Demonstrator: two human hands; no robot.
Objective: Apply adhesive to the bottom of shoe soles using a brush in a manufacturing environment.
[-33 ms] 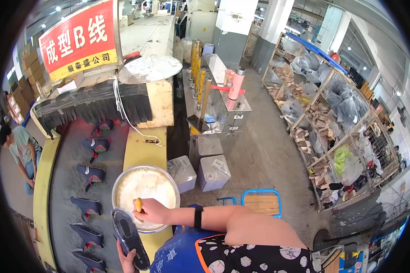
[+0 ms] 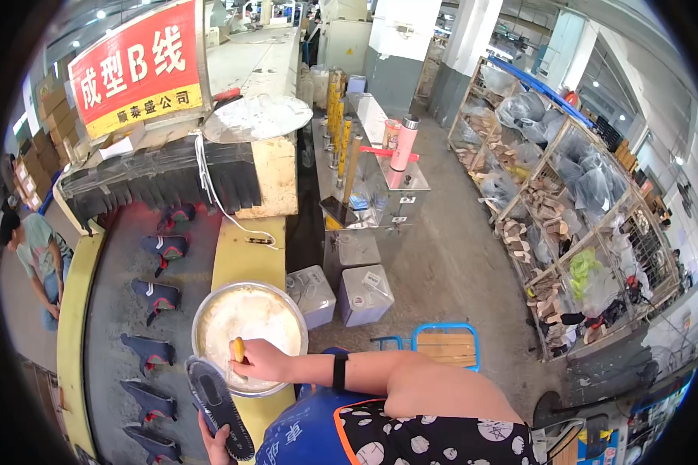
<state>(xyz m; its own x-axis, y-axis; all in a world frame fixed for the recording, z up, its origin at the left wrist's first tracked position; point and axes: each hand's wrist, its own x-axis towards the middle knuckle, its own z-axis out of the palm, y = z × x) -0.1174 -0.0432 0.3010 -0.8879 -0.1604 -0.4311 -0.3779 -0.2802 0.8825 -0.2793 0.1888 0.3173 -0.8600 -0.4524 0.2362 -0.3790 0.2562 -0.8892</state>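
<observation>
- The right hand (image 2: 257, 361) grips a yellow-handled brush (image 2: 239, 350) over the metal glue bowl (image 2: 209, 310), near left.
- The left hand (image 2: 215, 445) clasps a dark shoe sole (image 2: 219, 406), seemingly not yet coated.
- Shoe uppers (image 2: 157, 297) ride the grey conveyor (image 2: 112, 310).

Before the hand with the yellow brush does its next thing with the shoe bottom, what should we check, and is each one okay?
1. Right hand grips the yellow-handled brush: ok, fingers wrap the handle.
2. Brush is over the metal bowl: ok, its tip points down into the pale paste.
3. Bowl has paste left: ok, it looks well filled.
4. Left hand has the dark shoe sole: ok, held from below, beside the bowl's rim.
5. Brush bristles loaded: cannot tell, the hand hides them.
6. Conveyor belt next to the bowl: a row of dark shoe uppers lies along it, with gaps between; ok.
</observation>
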